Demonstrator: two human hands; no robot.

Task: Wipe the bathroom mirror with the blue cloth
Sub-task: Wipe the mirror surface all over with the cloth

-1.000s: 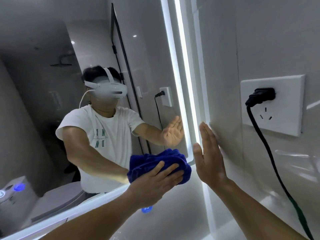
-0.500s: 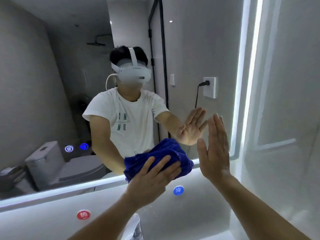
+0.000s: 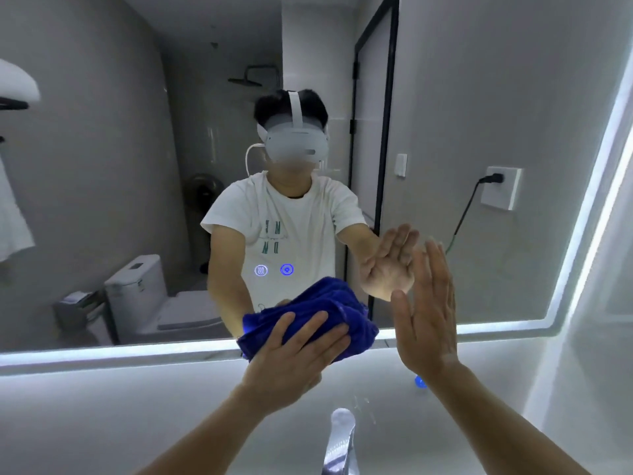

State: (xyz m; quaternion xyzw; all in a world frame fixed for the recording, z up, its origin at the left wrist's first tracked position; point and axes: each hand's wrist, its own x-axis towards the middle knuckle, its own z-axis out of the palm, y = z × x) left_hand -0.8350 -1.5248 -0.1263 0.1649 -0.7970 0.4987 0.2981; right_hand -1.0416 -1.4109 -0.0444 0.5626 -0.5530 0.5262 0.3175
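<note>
Wiping looks to be the step in hand. The left hand (image 3: 294,358) presses the blue cloth (image 3: 318,306) on the mirror (image 3: 120,166), fingers straight and a little apart. The cloth sits at the mirror's bottom edge, near 6 o'clock, bunched up, its long side running 9 to 3 o'clock. The right hand (image 3: 428,313), at 3 o'clock from the cloth, is flat, fingers together, holding nothing. Next, I think, the cloth should slide up toward 12 o'clock, pressed firmly.
</note>
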